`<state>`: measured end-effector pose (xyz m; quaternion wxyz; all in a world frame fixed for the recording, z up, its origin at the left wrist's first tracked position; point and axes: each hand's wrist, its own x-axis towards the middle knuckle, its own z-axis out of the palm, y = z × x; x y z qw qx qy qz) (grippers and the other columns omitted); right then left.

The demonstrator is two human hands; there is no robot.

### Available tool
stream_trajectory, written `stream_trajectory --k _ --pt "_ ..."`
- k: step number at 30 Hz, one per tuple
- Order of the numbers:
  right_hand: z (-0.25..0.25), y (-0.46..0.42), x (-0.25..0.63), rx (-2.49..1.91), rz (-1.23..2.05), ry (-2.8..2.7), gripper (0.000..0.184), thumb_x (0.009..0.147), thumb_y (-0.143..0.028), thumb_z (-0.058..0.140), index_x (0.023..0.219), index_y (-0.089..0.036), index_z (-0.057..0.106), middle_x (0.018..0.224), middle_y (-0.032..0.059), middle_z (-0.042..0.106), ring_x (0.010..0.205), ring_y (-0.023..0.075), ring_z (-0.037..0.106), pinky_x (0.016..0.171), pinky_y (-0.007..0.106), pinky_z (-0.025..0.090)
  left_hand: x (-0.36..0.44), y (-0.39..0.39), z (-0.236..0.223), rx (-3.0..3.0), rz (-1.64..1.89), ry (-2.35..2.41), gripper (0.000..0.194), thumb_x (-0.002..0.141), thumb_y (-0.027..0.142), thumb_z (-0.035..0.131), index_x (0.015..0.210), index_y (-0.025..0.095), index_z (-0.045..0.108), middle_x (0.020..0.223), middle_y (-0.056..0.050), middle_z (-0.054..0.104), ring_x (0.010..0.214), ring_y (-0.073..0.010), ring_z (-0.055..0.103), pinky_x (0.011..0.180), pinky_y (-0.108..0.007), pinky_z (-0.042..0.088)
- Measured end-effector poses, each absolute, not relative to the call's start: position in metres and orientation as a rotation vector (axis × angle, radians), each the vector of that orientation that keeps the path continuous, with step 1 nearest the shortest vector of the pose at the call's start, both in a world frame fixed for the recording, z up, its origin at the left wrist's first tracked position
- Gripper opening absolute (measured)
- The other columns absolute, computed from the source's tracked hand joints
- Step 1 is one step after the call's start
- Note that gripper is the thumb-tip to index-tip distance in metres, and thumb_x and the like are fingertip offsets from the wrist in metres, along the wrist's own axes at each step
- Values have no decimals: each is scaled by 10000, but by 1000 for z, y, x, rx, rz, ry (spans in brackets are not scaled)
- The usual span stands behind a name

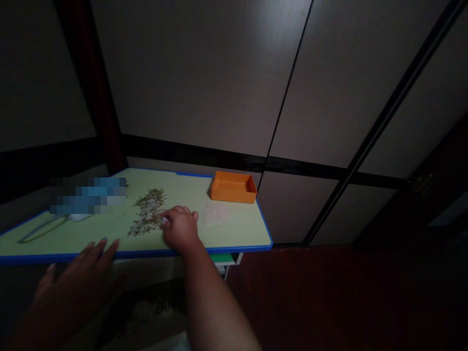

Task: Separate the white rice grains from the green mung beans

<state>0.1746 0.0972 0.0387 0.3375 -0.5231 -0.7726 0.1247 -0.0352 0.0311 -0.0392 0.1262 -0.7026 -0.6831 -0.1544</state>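
My right hand (pixel 180 228) is closed, with its fingers curled down at the right side of a loose patch of small brown and whitish grains (pixel 148 207) on the table. Something pale shows by the thumb and fingertips, too small to make out. A thin patch of pale, pinkish-white grains (pixel 215 213) lies to the right of this hand. My left hand (pixel 82 273) is open at the table's near edge, fingers apart and nothing in them. It is dark and slightly blurred.
The pale green table (pixel 241 234) has a blue rim. An orange open box (pixel 233 194) stands at its back right. A pixelated bluish object on a white base (pixel 79 217) sits at the left, beside a cable (pixel 40 229). Panelled doors (pixel 204 87) rise behind.
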Motion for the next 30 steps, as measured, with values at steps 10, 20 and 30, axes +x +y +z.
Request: stream_trajectory --k 10,20,30 --pt "43 90 167 -1196 361 -2155 223 917 -226 525 1065 -298 675 1148 -36 701 1158 178 494 932 371 297 -18 15 -9 -2062 -280 -1950 654 867 449 234 1375 90 434 1507 -205 443 1418 -345 379 1111 -671 256" --pt "40 89 149 -1170 350 -2254 223 893 -190 534 1001 -290 702 1132 -22 709 1123 186 492 927 380 252 -19 13 -14 -2089 -389 -1960 699 867 481 289 1403 43 387 1499 -243 430 1410 -365 389 1091 -684 314" --pt "37 88 150 -1256 306 -2203 248 904 -170 539 1042 -285 710 1078 17 715 1096 195 499 898 371 260 -16 9 -16 -2113 -518 -1964 722 863 512 308 1421 57 368 1497 -247 429 1407 -358 399 1105 -657 323"
